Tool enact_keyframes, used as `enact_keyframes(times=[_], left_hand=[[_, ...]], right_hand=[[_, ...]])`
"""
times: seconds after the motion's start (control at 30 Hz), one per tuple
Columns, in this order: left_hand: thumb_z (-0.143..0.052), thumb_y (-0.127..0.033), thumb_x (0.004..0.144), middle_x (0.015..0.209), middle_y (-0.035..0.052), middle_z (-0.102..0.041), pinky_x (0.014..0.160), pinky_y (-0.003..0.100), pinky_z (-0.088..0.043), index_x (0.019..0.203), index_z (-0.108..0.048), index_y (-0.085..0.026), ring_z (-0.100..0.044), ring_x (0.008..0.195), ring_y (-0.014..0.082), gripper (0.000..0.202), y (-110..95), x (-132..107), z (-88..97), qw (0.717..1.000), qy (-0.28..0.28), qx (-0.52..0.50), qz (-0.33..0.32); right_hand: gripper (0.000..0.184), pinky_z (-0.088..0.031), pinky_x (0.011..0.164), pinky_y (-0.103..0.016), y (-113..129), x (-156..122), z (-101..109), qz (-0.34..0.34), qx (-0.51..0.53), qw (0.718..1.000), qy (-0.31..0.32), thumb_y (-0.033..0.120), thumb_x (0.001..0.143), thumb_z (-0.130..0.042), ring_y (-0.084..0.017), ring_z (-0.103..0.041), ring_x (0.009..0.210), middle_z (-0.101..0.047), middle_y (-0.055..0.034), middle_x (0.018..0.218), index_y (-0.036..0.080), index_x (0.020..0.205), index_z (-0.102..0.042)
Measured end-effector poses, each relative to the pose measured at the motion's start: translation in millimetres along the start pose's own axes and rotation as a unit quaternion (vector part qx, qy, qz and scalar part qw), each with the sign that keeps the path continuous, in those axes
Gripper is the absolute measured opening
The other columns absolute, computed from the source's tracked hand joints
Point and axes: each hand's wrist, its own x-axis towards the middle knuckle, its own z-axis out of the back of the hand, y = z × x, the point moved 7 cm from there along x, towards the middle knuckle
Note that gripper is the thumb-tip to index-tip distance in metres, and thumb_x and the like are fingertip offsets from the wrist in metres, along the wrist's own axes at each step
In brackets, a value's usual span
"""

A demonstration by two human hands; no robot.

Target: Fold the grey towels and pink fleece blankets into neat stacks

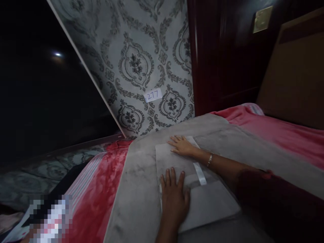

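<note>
Left hand [174, 199] and right hand [183, 146] lie flat, unclenched, on pale packet [210, 204], inside grey blanket's [135, 185] left edge. Wall tag [153, 95] reads "277".

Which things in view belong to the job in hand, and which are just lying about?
In the job:
flat packet, under left hand and right hand
white strip on it
grey blanket, as support

Just about:
red blanket
"277" label
brown board

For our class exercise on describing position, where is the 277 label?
In the head view, just left of and above centre, the 277 label sits on the patterned wallpaper, beyond the right hand.
</note>
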Motion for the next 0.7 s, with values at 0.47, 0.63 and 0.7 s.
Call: enact_keyframes(times=[0.47,0.63,0.7], left_hand=[[-0.046,-0.043,0.097,0.161,0.0119,-0.035,0.120,0.059,-0.023,0.151,-0.043,-0.030,-0.027,0.150,0.0341,0.055,-8,7,8.5,0.998,0.030,0.051,0.001],[-0.042,-0.042,0.098,0.160,0.0130,-0.036,0.120,0.058,-0.022,0.151,-0.043,-0.029,-0.029,0.149,0.0337,0.054,-9,10,9.8,0.996,0.033,0.077,-0.006],[-0.041,-0.041,0.099,0.160,0.0137,-0.037,0.119,0.058,-0.024,0.151,-0.043,-0.028,-0.030,0.149,0.0340,0.054,-9,12,10.5,0.995,0.036,0.088,-0.006]], right_hand=[[0.064,-0.010,0.118,-0.063,9,-87,30,-0.091,0.012,0.996,0.019,0.057,0.097,-0.045,-0.036,-0.011,0.151,-0.020,-0.0054,0.165,0.034,0.156,-0.035],[0.061,-0.012,0.120,-0.058,51,-159,17,-0.045,0.024,0.998,0.036,0.053,0.101,-0.039,-0.031,-0.011,0.152,-0.020,-0.0055,0.165,0.032,0.157,-0.032],[0.060,-0.014,0.120,-0.056,48,-175,21,-0.063,0.030,0.996,0.052,0.052,0.102,-0.038,-0.030,-0.011,0.152,-0.019,-0.0064,0.165,0.030,0.157,-0.032]])
